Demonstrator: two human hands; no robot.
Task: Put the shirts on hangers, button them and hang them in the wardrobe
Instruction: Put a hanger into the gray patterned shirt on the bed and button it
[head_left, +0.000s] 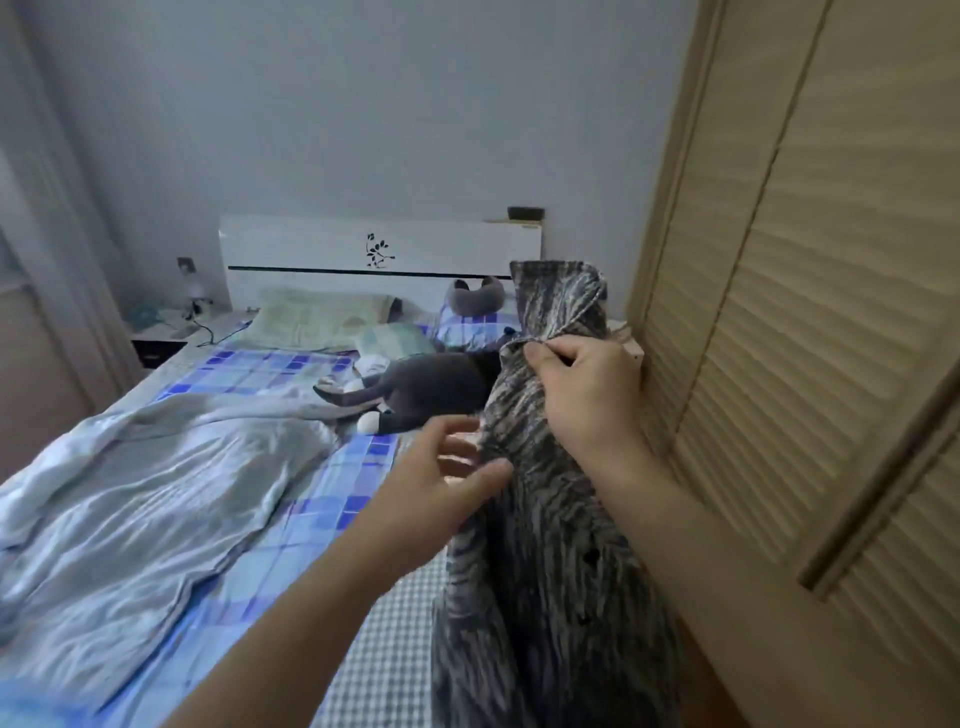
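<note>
meanwhile the right hand (582, 384) pinched the grey striped shirt (540, 519) near its collar, holding it up over the bed's (322, 499) right edge beside the wardrobe door (805, 312), while the left hand (441, 483), fingers loosely spread, touched the fabric.

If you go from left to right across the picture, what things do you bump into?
Nightstand → grey blanket → left hand → striped shirt → right hand gripping it → wardrobe door.
</note>
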